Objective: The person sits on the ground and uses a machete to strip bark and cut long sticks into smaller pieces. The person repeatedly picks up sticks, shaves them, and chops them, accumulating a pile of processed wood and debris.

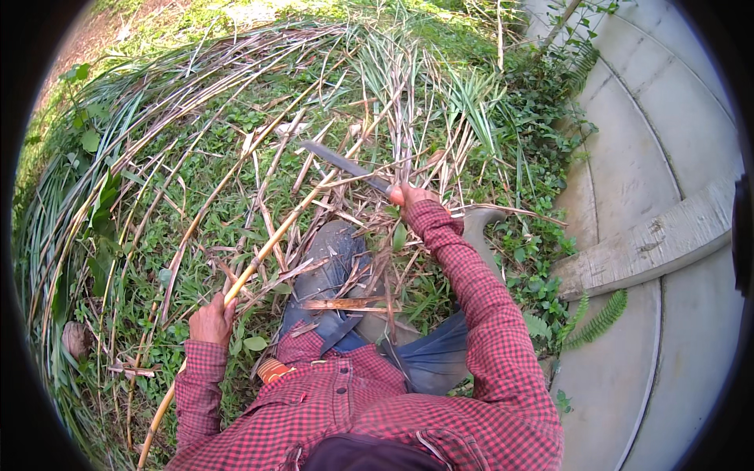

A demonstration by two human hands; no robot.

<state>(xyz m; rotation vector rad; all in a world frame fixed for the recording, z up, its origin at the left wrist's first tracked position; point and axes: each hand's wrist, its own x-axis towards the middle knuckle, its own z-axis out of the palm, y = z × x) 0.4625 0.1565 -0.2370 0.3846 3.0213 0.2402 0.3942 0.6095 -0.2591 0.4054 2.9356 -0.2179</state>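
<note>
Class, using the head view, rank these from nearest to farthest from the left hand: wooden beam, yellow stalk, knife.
1. Yellow stalk, in the left hand.
2. Knife, ahead to the right, in the right hand.
3. Wooden beam, at the far right.

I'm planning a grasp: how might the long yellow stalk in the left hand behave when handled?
The yellow stalk is probably stiff, running nearly straight beyond the left hand. Being slim, it's likely light for its length. Its rounded shape might let it roll.
</note>
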